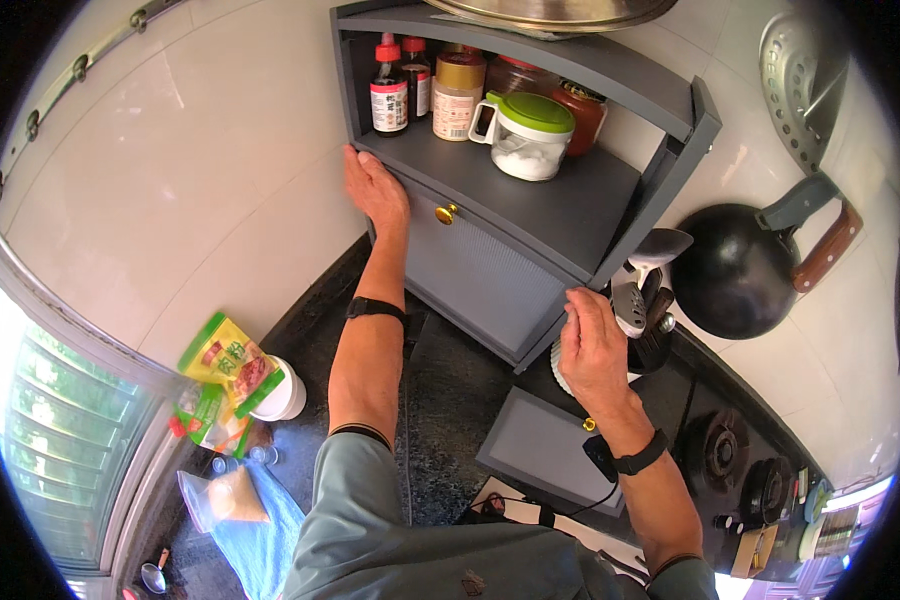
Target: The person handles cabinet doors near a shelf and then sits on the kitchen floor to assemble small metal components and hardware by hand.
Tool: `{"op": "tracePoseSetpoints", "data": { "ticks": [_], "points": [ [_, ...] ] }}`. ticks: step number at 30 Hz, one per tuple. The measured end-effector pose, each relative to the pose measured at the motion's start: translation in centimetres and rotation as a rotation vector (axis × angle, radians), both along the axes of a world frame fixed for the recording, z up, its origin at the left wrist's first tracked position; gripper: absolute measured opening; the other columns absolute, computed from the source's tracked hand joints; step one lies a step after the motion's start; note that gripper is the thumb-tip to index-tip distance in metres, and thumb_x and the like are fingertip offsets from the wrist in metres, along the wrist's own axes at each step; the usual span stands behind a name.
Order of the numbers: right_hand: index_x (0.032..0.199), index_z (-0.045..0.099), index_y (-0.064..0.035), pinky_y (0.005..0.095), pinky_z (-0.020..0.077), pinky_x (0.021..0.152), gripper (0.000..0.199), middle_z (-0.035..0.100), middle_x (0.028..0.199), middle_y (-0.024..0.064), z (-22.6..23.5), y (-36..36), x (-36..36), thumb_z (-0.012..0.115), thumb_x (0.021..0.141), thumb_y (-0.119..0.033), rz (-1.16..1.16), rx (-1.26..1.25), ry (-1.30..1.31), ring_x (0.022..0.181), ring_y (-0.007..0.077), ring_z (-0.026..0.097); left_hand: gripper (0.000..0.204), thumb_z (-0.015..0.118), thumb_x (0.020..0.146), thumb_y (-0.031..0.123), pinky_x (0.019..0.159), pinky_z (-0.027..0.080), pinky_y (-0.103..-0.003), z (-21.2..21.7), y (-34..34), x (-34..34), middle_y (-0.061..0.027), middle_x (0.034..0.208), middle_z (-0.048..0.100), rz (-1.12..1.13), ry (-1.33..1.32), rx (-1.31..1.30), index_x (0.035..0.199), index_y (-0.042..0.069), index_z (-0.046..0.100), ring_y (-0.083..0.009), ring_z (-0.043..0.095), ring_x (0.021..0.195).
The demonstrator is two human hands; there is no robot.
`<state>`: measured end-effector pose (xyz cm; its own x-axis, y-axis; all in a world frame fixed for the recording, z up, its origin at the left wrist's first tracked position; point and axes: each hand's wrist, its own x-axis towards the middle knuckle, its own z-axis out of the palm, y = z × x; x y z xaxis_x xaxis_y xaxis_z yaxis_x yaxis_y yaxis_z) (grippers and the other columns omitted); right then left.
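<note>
A dark grey cabinet (530, 205) with a shelf and a ribbed flap front stands on the dark counter. My left hand (378, 190) grips its left side edge at shelf height, fingers straight along the side. On the other side, my right hand (595, 345) holds the lower right front corner, fingers close together; part of its grip is hidden. A round gold knob (446, 214) sits on the flap. The shelf holds dark sauce bottles (389, 88), a gold-lidded jar (458, 95) and a glass jar (532, 150) with green lid and white contents.
A metal tray (560, 12) tops the cabinet. At the right hang a black wok (735, 270) and a perforated metal utensil (795, 90); cooking tools (650, 300) stand by the cabinet. A grey panel (550, 445) lies below. Food packets (232, 365) and a blue cloth (260, 540) lie left.
</note>
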<state>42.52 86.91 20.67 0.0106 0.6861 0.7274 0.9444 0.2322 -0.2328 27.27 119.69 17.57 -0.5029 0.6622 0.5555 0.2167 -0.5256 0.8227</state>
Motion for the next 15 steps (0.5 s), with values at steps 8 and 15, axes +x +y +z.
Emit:
{"op": "tracePoseSetpoints", "data": {
  "ticks": [8, 15],
  "points": [
    [0.111, 0.053, 0.0069, 0.0393, 0.0539, 0.074, 0.031, 0.06, 0.101, 0.0218, 0.3, 0.4, -0.7, 0.055, 0.08, 0.011, -0.001, 0.027, 0.047, 0.085, 0.0349, 0.062, 0.053, 0.031, 0.102, 0.034, 0.112, 0.025, -0.044, 0.3, -0.2, -0.3, -0.0221, 0.144, 0.041, -0.02, -0.003, -0.036, 0.141, -0.001, 0.04, -0.0376, 0.036, 0.133],
    [0.111, 0.054, 0.0068, 0.0388, 0.0543, 0.071, 0.031, 0.061, 0.094, 0.0212, 0.5, 0.7, -0.8, 0.056, 0.08, 0.011, -0.035, 0.033, 0.035, 0.081, 0.0353, 0.063, 0.054, 0.031, 0.102, 0.035, 0.112, 0.024, -0.044, 0.4, -0.7, -0.3, -0.0207, 0.145, 0.041, -0.02, -0.035, -0.048, 0.141, 0.0, 0.04, -0.0367, 0.035, 0.134]
  ]
}}
